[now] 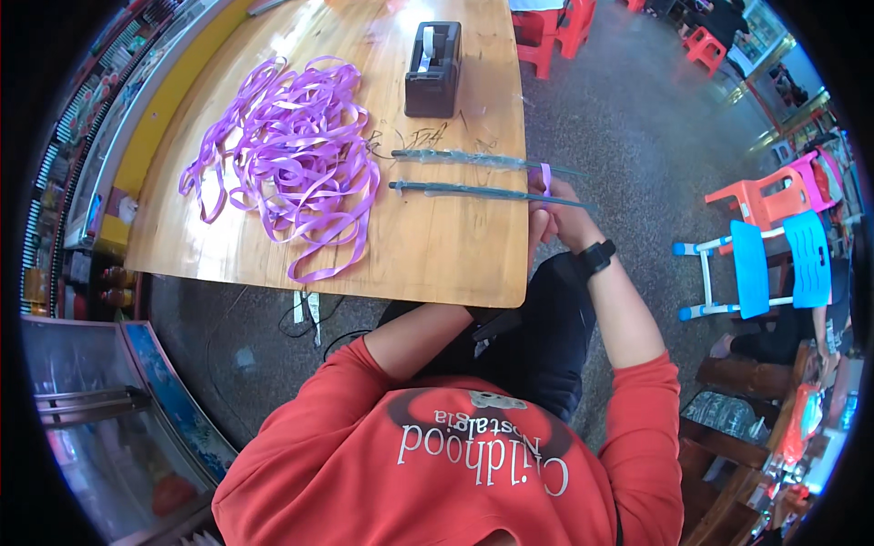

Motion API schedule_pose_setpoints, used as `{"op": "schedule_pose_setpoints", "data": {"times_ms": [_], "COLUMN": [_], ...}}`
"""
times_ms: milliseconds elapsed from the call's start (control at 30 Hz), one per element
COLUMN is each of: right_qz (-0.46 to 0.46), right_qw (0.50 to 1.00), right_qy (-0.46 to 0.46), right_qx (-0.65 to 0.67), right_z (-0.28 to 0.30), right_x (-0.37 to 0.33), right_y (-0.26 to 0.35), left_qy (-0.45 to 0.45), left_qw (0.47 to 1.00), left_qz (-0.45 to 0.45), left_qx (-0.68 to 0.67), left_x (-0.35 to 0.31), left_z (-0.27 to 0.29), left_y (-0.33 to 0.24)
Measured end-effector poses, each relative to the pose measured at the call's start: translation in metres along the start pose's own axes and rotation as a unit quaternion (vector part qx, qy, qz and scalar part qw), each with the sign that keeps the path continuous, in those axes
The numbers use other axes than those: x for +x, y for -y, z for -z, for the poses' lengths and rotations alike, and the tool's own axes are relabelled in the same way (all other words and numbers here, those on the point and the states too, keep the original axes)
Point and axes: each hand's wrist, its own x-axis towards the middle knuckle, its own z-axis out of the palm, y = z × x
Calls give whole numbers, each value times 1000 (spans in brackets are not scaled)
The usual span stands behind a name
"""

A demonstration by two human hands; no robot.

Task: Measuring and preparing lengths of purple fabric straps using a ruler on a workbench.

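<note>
Just off the table's right edge, my right hand [572, 217] is closed around the lower end of a short purple ribbon piece [546, 176], its fingers partly hidden. Two thin dark green sticks with clear wrapping, a farther stick [464, 158] and a nearer stick [455, 190], lie side by side and jut past that edge, the nearer one crossing over the hand. My left forearm [423, 338] runs under the tabletop, which hides most of my left hand; fingers beside the right hand may be its own. A tangled heap of purple ribbon [305, 136] covers the table's left part.
A black tape dispenser [433, 86] stands on the wooden table [437, 264] behind the sticks. To the right are a blue folding chair [750, 268] and an orange stool [760, 197]. A glass-fronted cabinet [109, 409] stands at lower left.
</note>
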Motion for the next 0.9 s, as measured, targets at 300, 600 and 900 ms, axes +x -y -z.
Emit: {"op": "schedule_pose_setpoints", "data": {"times_ms": [300, 600, 900], "right_qz": [65, -45, -208], "right_qw": [978, 985, 970], "right_qy": [-33, -121, -118], "right_qx": [195, 116, 36], "right_z": [-34, -69, -97], "right_x": [-56, -128, -176], "right_y": [-59, -83, -76], "left_qy": [30, 103, 178], "left_qw": [968, 907, 904], "left_qz": [169, 322, 308], "left_qx": [-185, -252, -238], "left_x": [-33, -89, -90], "left_z": [1, 17, 32], "left_y": [-9, -37, -73]}}
